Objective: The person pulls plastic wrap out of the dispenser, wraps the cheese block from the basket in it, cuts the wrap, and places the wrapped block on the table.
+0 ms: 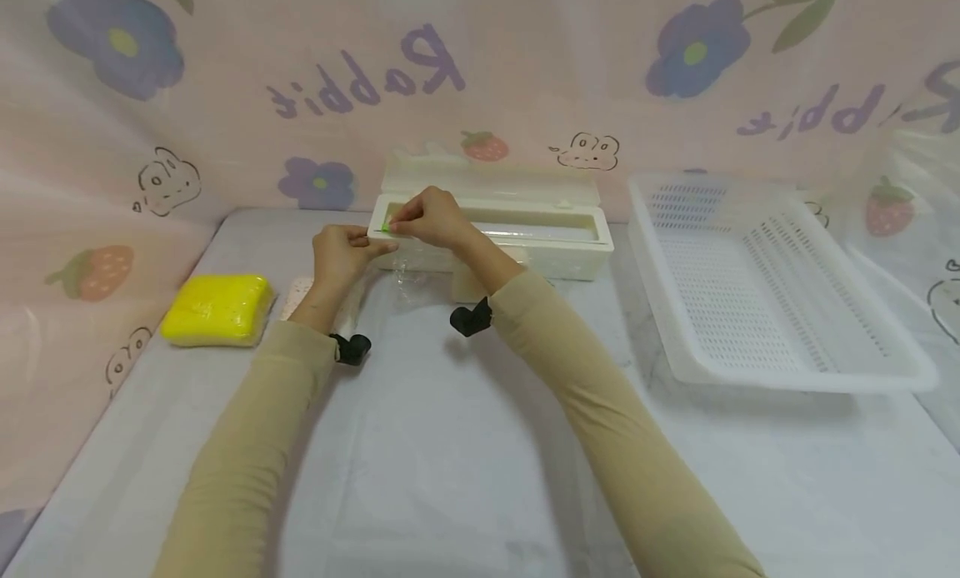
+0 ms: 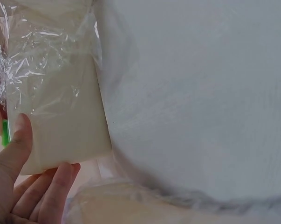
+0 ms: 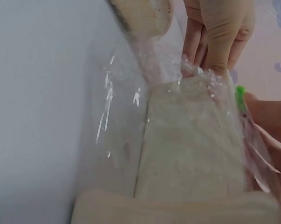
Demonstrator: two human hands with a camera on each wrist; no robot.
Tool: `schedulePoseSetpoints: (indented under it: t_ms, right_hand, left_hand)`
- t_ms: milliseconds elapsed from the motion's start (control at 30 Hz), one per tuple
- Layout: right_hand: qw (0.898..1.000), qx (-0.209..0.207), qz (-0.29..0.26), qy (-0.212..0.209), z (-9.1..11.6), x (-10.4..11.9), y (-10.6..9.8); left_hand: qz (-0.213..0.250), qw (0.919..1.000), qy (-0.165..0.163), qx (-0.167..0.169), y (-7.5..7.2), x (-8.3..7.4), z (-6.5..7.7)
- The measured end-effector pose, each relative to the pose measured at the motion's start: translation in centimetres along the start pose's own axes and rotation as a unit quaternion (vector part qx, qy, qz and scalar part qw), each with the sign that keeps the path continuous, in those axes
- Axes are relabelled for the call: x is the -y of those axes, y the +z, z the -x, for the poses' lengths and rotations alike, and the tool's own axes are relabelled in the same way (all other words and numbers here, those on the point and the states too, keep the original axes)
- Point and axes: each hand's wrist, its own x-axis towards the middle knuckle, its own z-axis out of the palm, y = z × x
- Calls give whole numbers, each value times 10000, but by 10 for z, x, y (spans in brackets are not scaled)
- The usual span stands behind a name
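Observation:
A long cream cling film dispenser point(image 1: 558, 263) stands at the back of the table, lid raised, a roll point(image 1: 536, 231) inside. My left hand point(image 1: 339, 260) grips its left end, thumb on the front face and fingers curled round the end in the left wrist view. At the same end, my right hand point(image 1: 433, 216) pinches a small green slider point(image 1: 386, 227) on the front rim between thumb and fingers. Clear, crinkled cling film point(image 2: 44, 56) hangs over the dispenser's front and down toward the table.
A yellow wrapped block point(image 1: 217, 310) lies at the left. Beside it, partly behind my left wrist, is a pale wrapped item point(image 1: 297, 293). A cream piece point(image 1: 467, 286) sits under my right forearm, before the dispenser. A white slotted basket point(image 1: 817, 380) stands at the right.

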Motion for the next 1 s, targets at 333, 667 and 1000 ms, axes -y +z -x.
schedulePoseSetpoints:
  t_ms: [333,667,1000]
  right_hand:
    - [9999,-45,44,96,5,-1,-3]
    - [10000,8,-53,10,14,-4,-10]
    - [9986,73,495,-178,22,-13,-25]
  left_hand:
    - [23,10000,25,-73,1,1,0]
    - [-55,9999,50,-97,2,-1,2]
    - [-38,9999,-53,-102,3,2,-2]
